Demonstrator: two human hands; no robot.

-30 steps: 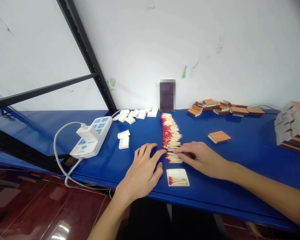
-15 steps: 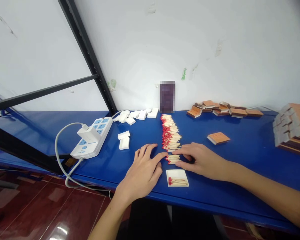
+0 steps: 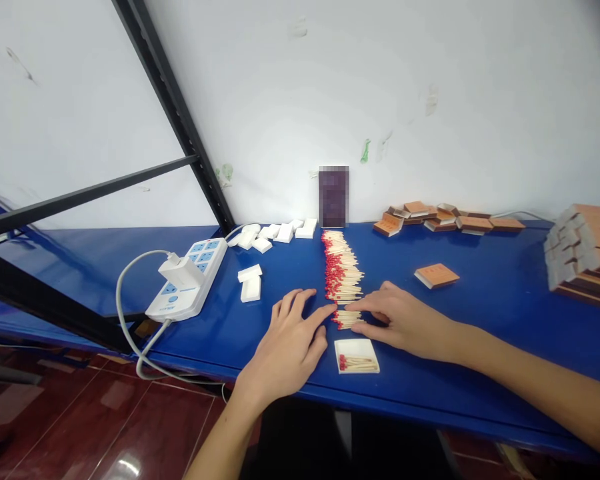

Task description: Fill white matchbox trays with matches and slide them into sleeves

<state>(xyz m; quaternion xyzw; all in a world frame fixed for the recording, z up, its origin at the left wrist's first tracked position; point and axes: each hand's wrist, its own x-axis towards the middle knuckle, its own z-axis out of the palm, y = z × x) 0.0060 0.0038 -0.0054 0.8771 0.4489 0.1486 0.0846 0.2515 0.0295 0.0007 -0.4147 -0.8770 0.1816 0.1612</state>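
A long row of red-tipped matches lies on the blue table, with a small group of matches split off at its near end. My left hand is open, fingers spread, its index fingertip at the red heads of the small group. From the other side my right hand reaches in, open, index fingertip and thumb apart at the wooden ends. Just nearer to me sits a white matchbox tray with several matches along its near side.
White trays lie at the back, two more trays at left. Orange matchbox sleeves are heaped by the wall, one matchbox sleeve nearer. A matchbox stack stands right; a power strip with cable lies left.
Both hands stay at the small group of matches with almost no movement. The view has shifted slightly; nothing is picked up or let go.
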